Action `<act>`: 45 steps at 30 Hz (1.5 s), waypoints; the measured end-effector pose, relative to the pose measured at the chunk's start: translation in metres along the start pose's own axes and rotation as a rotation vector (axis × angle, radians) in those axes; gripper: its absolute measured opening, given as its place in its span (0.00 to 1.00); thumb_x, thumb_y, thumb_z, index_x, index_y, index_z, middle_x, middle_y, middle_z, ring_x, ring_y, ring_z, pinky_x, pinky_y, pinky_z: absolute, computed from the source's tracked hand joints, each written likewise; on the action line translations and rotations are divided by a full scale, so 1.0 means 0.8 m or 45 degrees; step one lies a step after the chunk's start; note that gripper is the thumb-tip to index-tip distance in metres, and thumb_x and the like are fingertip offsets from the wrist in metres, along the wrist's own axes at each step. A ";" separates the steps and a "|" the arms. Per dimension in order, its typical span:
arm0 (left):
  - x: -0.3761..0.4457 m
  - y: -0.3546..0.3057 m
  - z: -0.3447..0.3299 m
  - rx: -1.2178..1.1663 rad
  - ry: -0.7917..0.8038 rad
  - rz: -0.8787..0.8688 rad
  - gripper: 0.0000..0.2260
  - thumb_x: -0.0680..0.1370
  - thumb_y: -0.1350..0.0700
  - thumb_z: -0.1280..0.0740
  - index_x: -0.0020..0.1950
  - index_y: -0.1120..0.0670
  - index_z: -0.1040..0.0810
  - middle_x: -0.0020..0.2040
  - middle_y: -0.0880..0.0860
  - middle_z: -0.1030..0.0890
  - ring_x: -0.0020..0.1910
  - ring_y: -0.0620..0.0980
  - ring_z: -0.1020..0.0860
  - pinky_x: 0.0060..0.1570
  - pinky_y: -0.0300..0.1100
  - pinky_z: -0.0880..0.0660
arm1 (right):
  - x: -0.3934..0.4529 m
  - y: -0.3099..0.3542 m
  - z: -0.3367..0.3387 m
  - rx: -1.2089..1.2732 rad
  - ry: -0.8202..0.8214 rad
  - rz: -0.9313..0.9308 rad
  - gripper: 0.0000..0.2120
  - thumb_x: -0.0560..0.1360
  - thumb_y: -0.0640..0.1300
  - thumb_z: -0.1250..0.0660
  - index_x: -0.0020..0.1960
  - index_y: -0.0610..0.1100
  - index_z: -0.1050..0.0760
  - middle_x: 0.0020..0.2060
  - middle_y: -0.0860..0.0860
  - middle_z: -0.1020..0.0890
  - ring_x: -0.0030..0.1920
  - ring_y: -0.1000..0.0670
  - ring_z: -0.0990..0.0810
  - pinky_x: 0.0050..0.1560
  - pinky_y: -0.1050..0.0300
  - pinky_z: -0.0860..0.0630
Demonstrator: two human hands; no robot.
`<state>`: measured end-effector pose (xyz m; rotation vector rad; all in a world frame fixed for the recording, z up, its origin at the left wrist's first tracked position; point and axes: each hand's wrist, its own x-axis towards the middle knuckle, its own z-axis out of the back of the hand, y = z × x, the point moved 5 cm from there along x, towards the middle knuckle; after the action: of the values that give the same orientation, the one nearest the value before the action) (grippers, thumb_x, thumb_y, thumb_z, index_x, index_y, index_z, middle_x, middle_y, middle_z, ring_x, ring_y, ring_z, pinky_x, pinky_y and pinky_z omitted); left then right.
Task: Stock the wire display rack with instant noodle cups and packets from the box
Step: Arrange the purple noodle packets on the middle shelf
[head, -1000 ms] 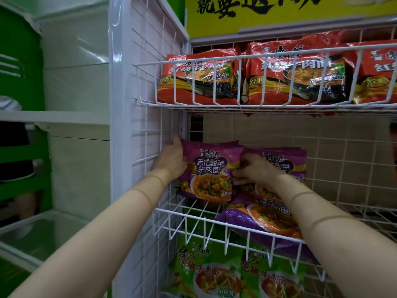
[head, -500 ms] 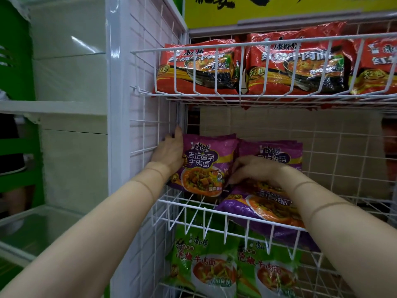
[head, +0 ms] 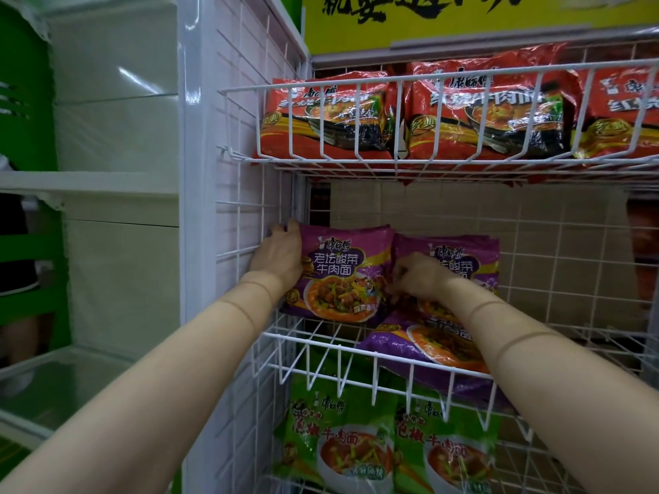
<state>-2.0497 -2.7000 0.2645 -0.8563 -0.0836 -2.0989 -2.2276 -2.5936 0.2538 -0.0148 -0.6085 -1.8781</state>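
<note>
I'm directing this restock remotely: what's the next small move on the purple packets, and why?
Probably release the upright purple packet, held by the left hand and right hand, and stand up the flat purple packet, which lies over the middle basket's front rail.

Three red packets (head: 485, 112); three purple packets (head: 338, 276); two green packets (head: 338, 440).
</note>
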 end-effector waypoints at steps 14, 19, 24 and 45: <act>-0.011 -0.044 -0.002 0.461 0.017 -0.698 0.21 0.81 0.42 0.48 0.70 0.51 0.37 0.68 0.58 0.37 0.54 0.56 0.24 0.41 0.46 0.25 | -0.013 0.012 0.019 0.163 -0.094 0.089 0.04 0.74 0.41 0.32 0.40 0.45 0.24 0.47 0.43 0.17 0.46 0.48 0.21 0.44 0.58 0.25; -0.015 -0.042 -0.004 0.480 0.074 -0.668 0.21 0.80 0.42 0.47 0.70 0.50 0.36 0.68 0.58 0.37 0.53 0.57 0.24 0.46 0.47 0.25 | -0.036 -0.012 0.063 0.108 0.057 0.071 0.05 0.76 0.40 0.35 0.45 0.42 0.20 0.38 0.47 0.18 0.37 0.52 0.21 0.37 0.62 0.25; -0.011 -0.068 0.004 0.374 0.117 -0.503 0.13 0.79 0.48 0.41 0.59 0.53 0.29 0.61 0.57 0.27 0.54 0.58 0.24 0.48 0.45 0.28 | -0.065 -0.096 0.071 -0.150 -0.005 -0.073 0.10 0.76 0.43 0.34 0.38 0.40 0.20 0.30 0.48 0.22 0.33 0.51 0.25 0.36 0.60 0.30; -0.041 -0.145 -0.059 -0.294 0.802 0.022 0.20 0.78 0.50 0.35 0.67 0.56 0.33 0.47 0.54 0.26 0.39 0.53 0.22 0.24 0.39 0.22 | -0.082 -0.097 0.058 0.020 0.215 -0.154 0.15 0.75 0.55 0.33 0.52 0.43 0.24 0.51 0.45 0.20 0.45 0.48 0.23 0.41 0.59 0.27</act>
<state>-2.1472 -2.6199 0.2358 -0.2865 0.5036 -2.2945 -2.2825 -2.4969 0.2437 0.1929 -0.5167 -1.9674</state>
